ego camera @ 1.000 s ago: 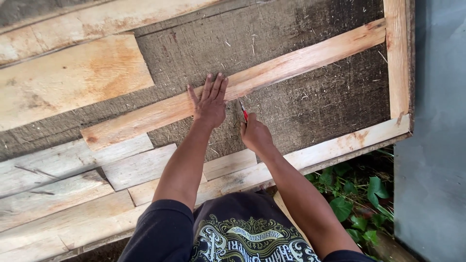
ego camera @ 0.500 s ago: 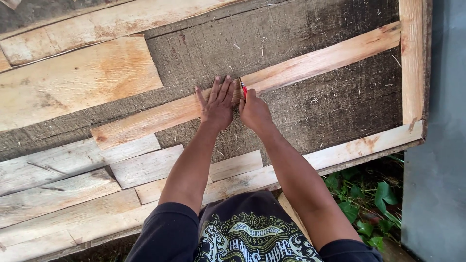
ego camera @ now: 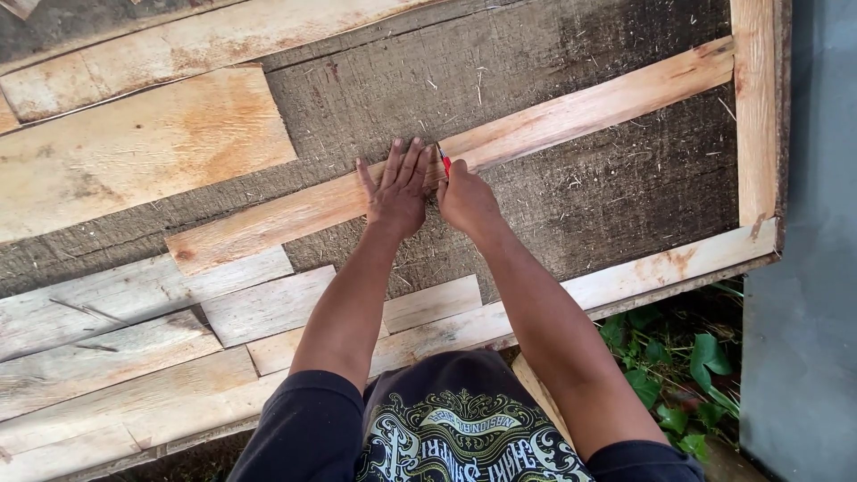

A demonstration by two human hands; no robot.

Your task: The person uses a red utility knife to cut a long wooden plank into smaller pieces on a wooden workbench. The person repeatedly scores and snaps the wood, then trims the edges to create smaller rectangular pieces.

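A long pale wooden slat point(ego camera: 268, 219) lies diagonally across a dark rough board point(ego camera: 536, 80). My left hand point(ego camera: 397, 192) rests flat on the slat with fingers spread, pressing it down. My right hand point(ego camera: 466, 201) is right beside it, closed around a red pencil point(ego camera: 444, 160) whose tip touches the slat next to my left fingertips.
A wooden frame point(ego camera: 754, 107) runs along the right and lower edges of the board. Several pale planks point(ego camera: 134, 152) lie at the left and lower left. Green plants point(ego camera: 687, 366) grow below the frame and a grey wall point(ego camera: 817, 268) stands at the right.
My right hand has moved up from the dark board onto the slat beside my left hand, bringing the red pencil to the wood. The left hand stayed flat on the slat.
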